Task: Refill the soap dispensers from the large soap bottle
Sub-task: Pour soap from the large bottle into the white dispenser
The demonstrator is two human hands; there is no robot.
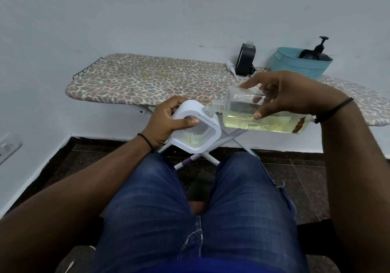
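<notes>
Head view: our left hand (168, 123) grips the white dispenser (196, 131), right hand (289, 95) pinching the soap bottle (263, 114) at three o'clock; we should tilt slowly, necks aligned.

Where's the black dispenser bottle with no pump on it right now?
In the head view it stands upright at the back right of the ironing board, against the wall: black dispenser bottle, left of the blue basket, with a loose white pump lying beside it.

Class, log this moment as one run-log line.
step: pouring | left hand: holds dispenser | right hand: tilts soap bottle, mouth at dispenser neck | dispenser: nearly empty
</notes>
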